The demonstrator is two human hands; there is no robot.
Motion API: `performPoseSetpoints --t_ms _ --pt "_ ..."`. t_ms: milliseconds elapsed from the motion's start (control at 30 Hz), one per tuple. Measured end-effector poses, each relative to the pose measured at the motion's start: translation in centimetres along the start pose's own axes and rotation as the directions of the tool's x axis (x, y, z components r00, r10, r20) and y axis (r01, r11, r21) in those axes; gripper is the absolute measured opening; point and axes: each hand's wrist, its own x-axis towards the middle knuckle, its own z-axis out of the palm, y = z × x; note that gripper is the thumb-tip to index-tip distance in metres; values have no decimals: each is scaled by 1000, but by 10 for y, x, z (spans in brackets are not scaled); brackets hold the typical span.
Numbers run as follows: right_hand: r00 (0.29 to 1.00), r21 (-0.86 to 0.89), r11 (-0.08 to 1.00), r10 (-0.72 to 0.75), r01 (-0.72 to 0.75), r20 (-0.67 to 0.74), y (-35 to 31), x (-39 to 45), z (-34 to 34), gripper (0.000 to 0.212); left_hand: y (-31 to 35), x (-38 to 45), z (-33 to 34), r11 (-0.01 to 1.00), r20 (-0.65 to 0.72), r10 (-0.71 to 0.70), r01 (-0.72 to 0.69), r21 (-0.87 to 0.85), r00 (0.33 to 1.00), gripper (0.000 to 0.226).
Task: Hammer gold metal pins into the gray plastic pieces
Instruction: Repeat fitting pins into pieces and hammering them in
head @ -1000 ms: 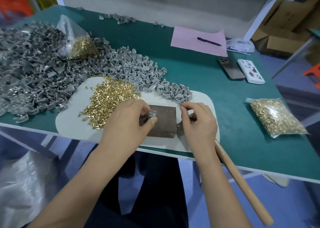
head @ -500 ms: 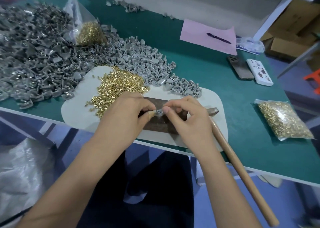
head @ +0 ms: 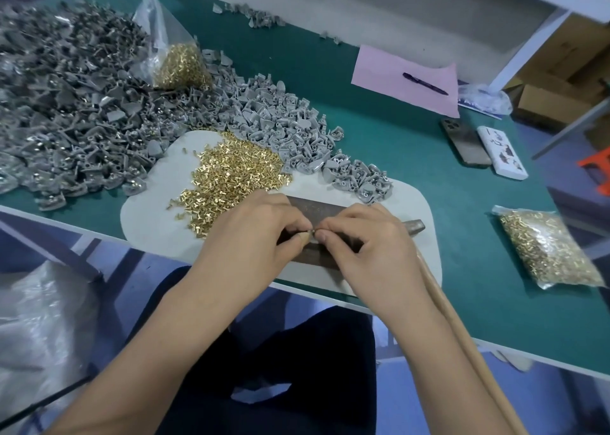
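Observation:
My left hand (head: 257, 233) pinches a small gray plastic piece (head: 309, 235) over the dark metal block (head: 317, 208). My right hand (head: 369, 243) meets it fingertip to fingertip and pinches a tiny gold pin (head: 314, 232) against the piece; both are mostly hidden by my fingers. The hammer lies beside my right wrist, with its head (head: 414, 226) on the white mat (head: 158, 197) and its wooden handle (head: 462, 335) running off the table edge. Loose gold pins (head: 231, 177) are heaped on the mat to the left of the block.
A large heap of gray pieces (head: 66, 104) fills the left of the green table, and a smaller one (head: 290, 127) lies behind the mat. Bags of pins sit at the back left (head: 183, 64) and right (head: 544, 249). Two phones (head: 465, 142) and pink paper (head: 396, 74) with a pen lie at the far right.
My right hand has moved left to meet my left hand over the block. The two sets of fingertips now touch at the gray piece. The hammer has not moved.

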Motion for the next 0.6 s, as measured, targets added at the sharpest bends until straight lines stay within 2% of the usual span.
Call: performPoseSetpoints --t_ms 200,300,367,600 --pt "999 -15 999 52 -52 15 -7 1 -1 10 -3 0 2 1000 -13 -19 19 -9 1000 4" --pt "996 -141 990 -10 22 89 -10 10 -8 7 -4 0 1 1000 -22 -16 16 -5 1000 7" --pt "993 -163 985 -36 54 111 -10 15 -11 7 -5 0 2 1000 -20 -18 18 -4 1000 9" --pt "994 139 985 91 -100 67 0 7 -5 9 -3 0 1 999 -37 -1 3 50 999 7"
